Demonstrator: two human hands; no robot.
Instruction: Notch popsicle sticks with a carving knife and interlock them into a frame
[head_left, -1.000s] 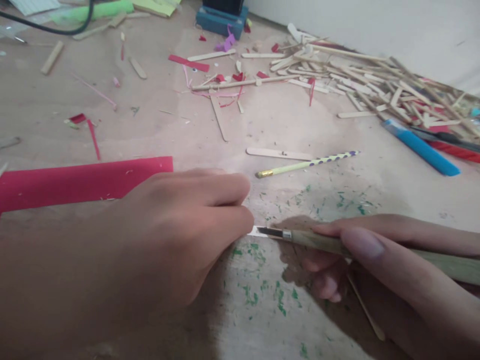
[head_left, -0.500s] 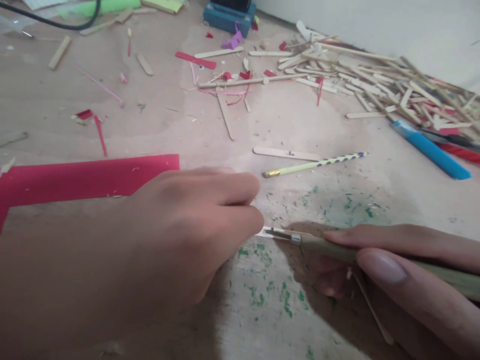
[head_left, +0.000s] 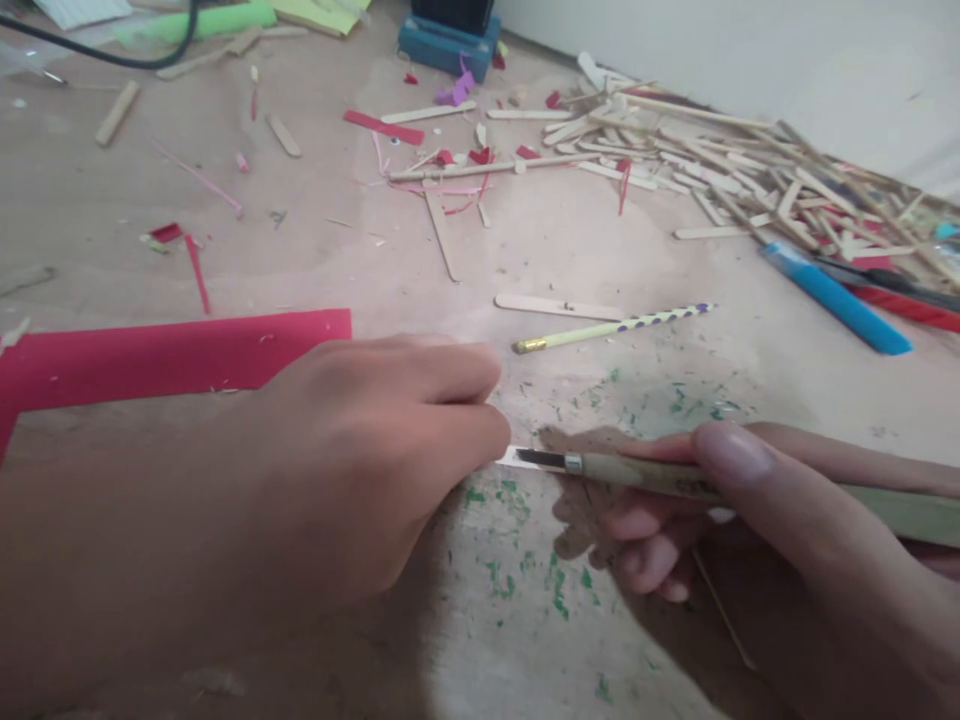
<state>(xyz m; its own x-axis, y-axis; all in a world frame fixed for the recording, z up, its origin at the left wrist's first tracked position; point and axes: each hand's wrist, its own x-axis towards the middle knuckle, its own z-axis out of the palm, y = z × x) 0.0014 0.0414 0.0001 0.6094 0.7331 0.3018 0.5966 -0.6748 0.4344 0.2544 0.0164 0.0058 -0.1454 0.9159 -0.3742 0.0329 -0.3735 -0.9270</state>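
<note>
My left hand [head_left: 337,470] lies knuckles-up on the wooden board, fingers curled and pressed down on something hidden under them. My right hand [head_left: 757,540] grips a craft knife [head_left: 675,478] with a pale wooden handle, thumb on top. The short metal blade [head_left: 536,459] points left and meets the fingertips of my left hand. A thin wooden stick [head_left: 724,610] lies under my right hand. A red paper sheet [head_left: 165,355] lies flat just behind my left hand.
A purple-dotted pencil [head_left: 615,326] and a flat wooden stick [head_left: 559,306] lie beyond the hands. A heap of wooden sticks [head_left: 750,180] fills the far right by a blue cutter [head_left: 836,296]. Red scraps [head_left: 382,127], a blue box [head_left: 446,45] and a black cable [head_left: 105,55] lie farther back.
My right hand has shifted its grip a little, the thumb sliding forward along the handle. The blade stays at my left fingertips. The view wobbles slightly.
</note>
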